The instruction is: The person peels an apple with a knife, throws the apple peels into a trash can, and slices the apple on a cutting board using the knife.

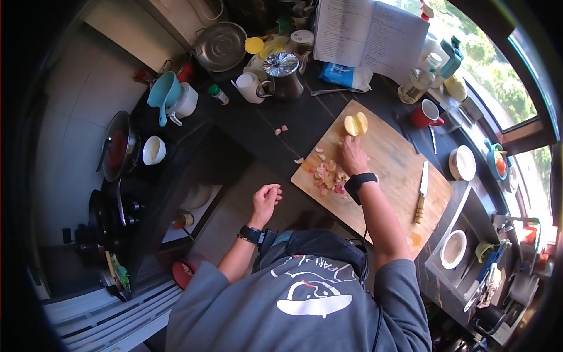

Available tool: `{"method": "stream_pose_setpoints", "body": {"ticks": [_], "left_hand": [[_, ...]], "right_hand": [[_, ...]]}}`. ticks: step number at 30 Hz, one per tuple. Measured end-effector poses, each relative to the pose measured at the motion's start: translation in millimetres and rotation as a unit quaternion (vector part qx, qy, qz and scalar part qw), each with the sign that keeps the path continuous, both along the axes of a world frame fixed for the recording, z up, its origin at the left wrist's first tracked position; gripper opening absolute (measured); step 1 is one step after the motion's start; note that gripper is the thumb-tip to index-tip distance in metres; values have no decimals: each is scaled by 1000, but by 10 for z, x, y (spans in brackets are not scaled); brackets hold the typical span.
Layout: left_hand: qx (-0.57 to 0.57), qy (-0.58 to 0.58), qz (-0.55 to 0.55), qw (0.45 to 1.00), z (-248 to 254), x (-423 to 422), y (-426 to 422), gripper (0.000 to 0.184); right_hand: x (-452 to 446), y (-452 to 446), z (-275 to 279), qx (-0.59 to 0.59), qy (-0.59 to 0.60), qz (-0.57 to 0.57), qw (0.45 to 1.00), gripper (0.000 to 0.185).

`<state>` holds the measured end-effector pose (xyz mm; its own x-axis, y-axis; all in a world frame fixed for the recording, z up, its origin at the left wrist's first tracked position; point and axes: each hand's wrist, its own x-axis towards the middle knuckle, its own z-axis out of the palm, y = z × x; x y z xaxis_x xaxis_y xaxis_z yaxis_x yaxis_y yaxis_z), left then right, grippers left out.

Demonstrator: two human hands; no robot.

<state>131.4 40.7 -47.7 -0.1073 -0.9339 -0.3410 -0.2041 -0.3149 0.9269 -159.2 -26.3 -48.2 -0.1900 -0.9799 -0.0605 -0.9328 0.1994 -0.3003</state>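
My right hand (353, 157) is low over the wooden cutting board (393, 158), its fingers drawn together and pointing down. Just beyond the fingertips lie pale, peeled fruit pieces (356, 124), which look like apple. What the fingers pinch, if anything, is hidden. Beside that hand, on the left part of the board, is a pile of pinkish and pale peels and scraps (328, 178). My left hand (266, 202) hovers off the board's near left edge, fingers curled in, with nothing visible in it. A knife (421, 193) with a wooden handle rests on the board's right side.
An open book (368, 35) stands at the back beside a glass bottle (417, 79). A red mug (426, 113) and a white bowl (462, 162) are right of the board, near the sink (437, 258). A metal pitcher (282, 82) and a frying pan (119, 146) stand leftward.
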Motion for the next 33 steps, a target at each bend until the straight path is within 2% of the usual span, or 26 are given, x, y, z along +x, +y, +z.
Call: {"method": "stream_pose_setpoints", "body": {"ticks": [11,29,33], "left_hand": [[-6,-18,-4,1000,-97,455,36,24],[-1,-13,3,1000,-174,534,42,24],[-4,-12,-2,1000,-173,522,23,23]], "right_hand": [[48,-68,-209,-35,14,-24,999,11],[49,24,-95,-30,46,10,998,10],[-4,-48,-261,-18,56,22,998,12]]}}
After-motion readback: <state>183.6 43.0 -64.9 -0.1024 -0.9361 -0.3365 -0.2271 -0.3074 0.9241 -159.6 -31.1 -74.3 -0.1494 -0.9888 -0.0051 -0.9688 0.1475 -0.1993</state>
